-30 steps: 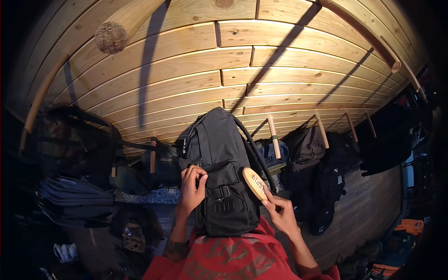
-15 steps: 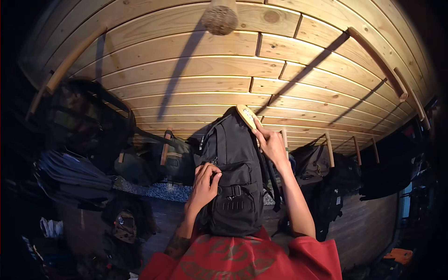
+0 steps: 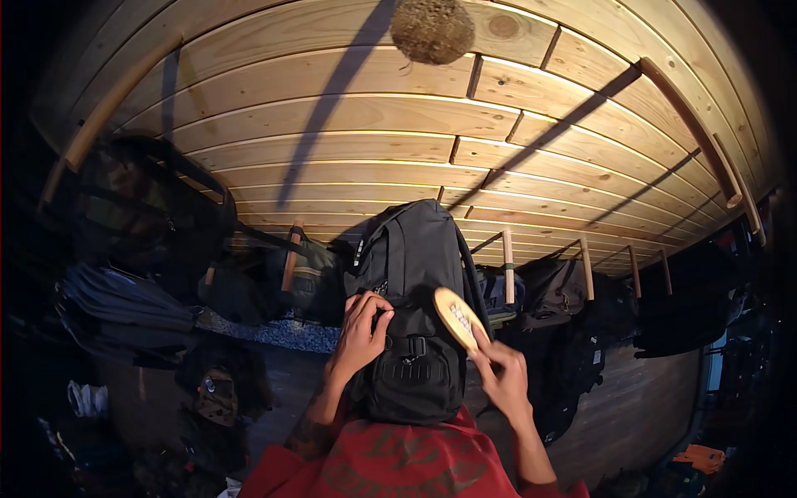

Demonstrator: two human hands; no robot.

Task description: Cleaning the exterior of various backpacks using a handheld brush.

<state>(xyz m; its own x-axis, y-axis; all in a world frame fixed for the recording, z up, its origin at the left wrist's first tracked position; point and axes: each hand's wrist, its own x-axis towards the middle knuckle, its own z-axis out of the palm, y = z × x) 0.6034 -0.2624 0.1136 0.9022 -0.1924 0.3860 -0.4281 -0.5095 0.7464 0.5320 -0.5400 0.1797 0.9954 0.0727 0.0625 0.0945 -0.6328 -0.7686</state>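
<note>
A black backpack [image 3: 415, 253] stands upright against my red shirt, its buckled front pocket facing up toward me. My left hand [image 3: 359, 334] is closed at its left side, with curled fingers pinching the fabric beside the front pocket. In my right hand [image 3: 504, 380] is an oval, light wooden brush [image 3: 455, 314], gripped at its near end between thumb and fingers. The brush lies along the pack's right edge, next to the front pocket. Its underside is hidden, so I cannot tell whether it touches the fabric.
Behind the pack rises a wall of wooden planks [image 3: 349, 116] with rod pegs. One peg [image 3: 433, 31] points toward me at the top. Other bags [image 3: 154, 199] hang at the left, and more bags [image 3: 552, 286] hang at the right.
My right hand has brought the brush down from the pack's top right corner to beside the front pocket. My left hand has stayed in place. The view has shifted slightly.
</note>
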